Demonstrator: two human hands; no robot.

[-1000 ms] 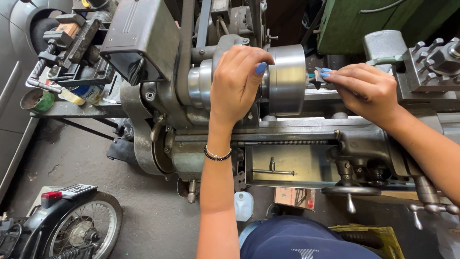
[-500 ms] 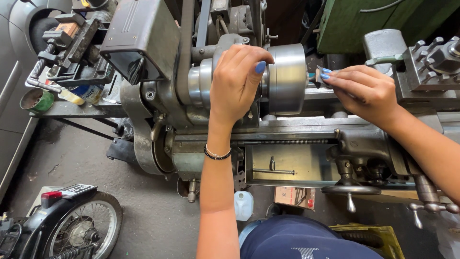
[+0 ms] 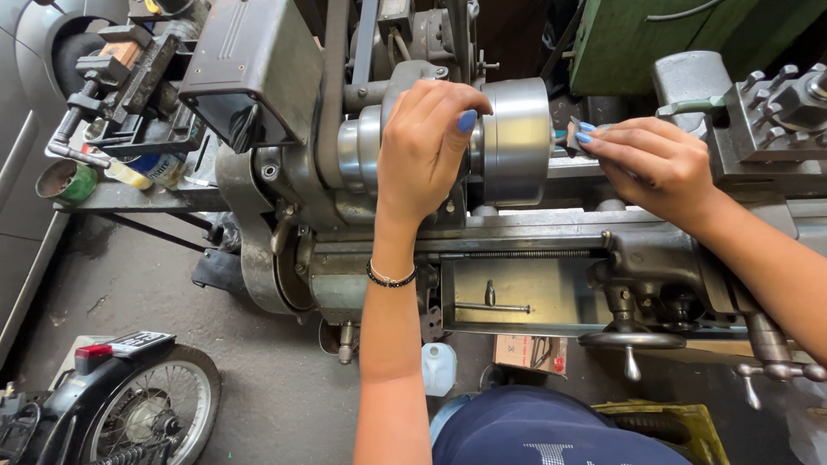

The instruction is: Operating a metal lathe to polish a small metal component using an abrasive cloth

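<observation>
Bright machined steel: the round silver chuck [image 3: 515, 142] of the grey metal lathe [image 3: 517, 250] sits at the centre of the view, its cylindrical face clean and free of blur, which suggests the spindle is at rest, though one picture cannot prove it. The left hand [image 3: 424, 151] lies over the spindle just to the left of the chuck, fingers curled together round the metal and thumb over the top; the grip looks firm, like a hold to steady or turn the spindle by hand. The right hand [image 3: 656, 164] is on the far side of the chuck, fingertips pinched together on a small dark piece [image 3: 570, 136] that meets the chuck's right face; whether that piece is a workpiece stub, a tool or a scrap of abrasive is too small to tell, and whether it is seated in the jaws is hidden. Judgement on progress: work is at the setting or fitting stage at the chuck face, both hands engaged, nothing visibly cut; no chips show on the grey bed ways [image 3: 517, 224] or in the tray below. The grey tool post block [image 3: 780, 112] stands well to the right, apart from the chuck, and the dark round carriage handwheel [image 3: 631, 339] is untouched. Below the bed, a small white plastic bottle [image 3: 439, 368] stands on the concrete floor [image 3: 172, 293], and a black motorcycle wheel [image 3: 151, 413] is at lower left. A black metal vise [image 3: 121, 77] sits on the shelf at upper left.
</observation>
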